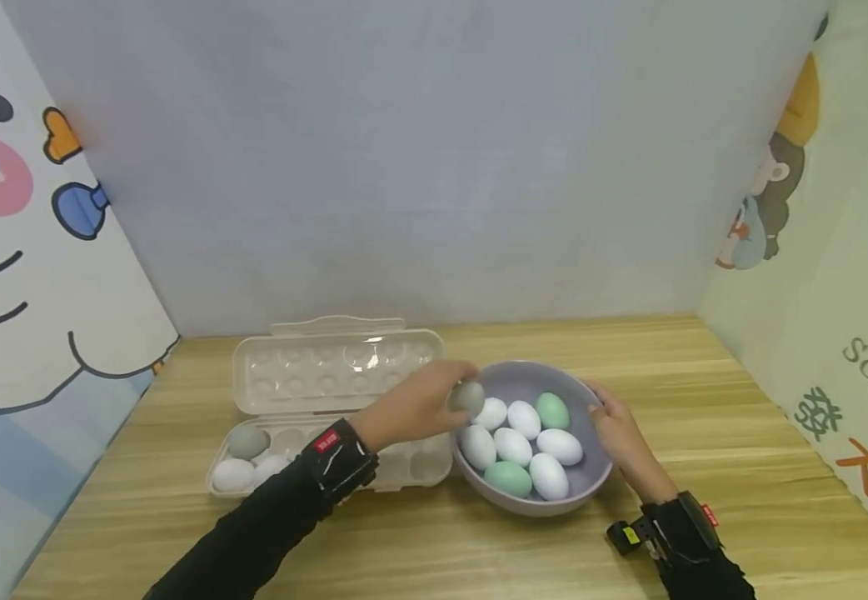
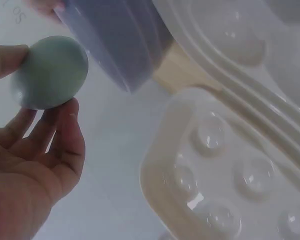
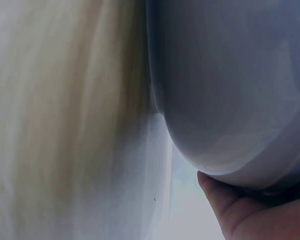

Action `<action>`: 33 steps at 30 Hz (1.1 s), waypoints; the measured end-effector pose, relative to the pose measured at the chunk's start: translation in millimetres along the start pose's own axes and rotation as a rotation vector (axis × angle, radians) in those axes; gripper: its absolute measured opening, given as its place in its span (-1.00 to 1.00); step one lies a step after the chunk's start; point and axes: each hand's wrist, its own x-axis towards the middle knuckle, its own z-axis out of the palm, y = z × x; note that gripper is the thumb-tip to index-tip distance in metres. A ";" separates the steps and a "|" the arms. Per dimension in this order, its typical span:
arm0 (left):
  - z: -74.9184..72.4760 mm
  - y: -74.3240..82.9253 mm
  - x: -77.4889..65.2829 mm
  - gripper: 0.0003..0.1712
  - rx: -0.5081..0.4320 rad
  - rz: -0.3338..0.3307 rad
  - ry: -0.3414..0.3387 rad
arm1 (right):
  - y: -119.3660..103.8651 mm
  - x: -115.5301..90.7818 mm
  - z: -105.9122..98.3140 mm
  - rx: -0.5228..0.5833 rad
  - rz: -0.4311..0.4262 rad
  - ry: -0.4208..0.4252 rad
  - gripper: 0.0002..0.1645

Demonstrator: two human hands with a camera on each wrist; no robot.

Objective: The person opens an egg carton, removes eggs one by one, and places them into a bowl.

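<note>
Eggs sit in the left end of the pale carton, where I count 1 grey-green and at least 2 white; a black sleeve crosses in front and hides part of the cups from me. Behind, the carton's lid lies open. Moving right, I have the left hand with its thumb and fingertips pinching a grey-green egg at the left rim of the purple-grey bowl; I can't tell whether egg and rim touch. Inside the bowl I make out 6 white eggs and 2 green eggs, lying close together. At the bowl's right side, the right hand grips the rim, and my right wrist view shows a digit against the outer wall. Bowl and carton stand just beside each other on the wood-grain table.
</note>
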 end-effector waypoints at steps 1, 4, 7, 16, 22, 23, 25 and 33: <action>5.4 1.8 7.5 -0.53 -0.009 -0.009 -0.012 | -0.1 0.0 0.1 0.003 -0.004 0.003 -0.44; 19.1 6.9 26.1 -0.61 0.021 -0.028 -0.051 | 0.0 -0.2 0.6 0.009 -0.016 0.011 -0.44; 30.4 10.6 39.5 -0.60 0.091 -0.050 -0.095 | 0.6 -0.4 1.2 0.007 -0.022 0.013 -0.44; 41.8 23.7 52.9 -0.70 0.276 -0.080 -0.178 | 0.0 -0.9 -0.4 -0.006 0.003 0.009 -0.43; 45.8 23.4 51.7 -0.67 0.364 -0.089 -0.156 | -1.1 0.7 0.3 -0.017 -0.006 0.004 -0.43; 46.4 23.4 51.2 -0.65 0.372 -0.092 -0.151 | -1.6 0.6 0.4 -0.018 -0.009 0.003 -0.43; 46.9 24.0 50.1 -0.61 0.383 -0.099 -0.149 | -2.5 0.3 0.5 -0.017 -0.014 0.004 -0.43; 36.7 27.2 37.6 -0.57 0.383 -0.107 -0.125 | 0.4 -0.2 0.0 -0.023 -0.012 0.009 -0.44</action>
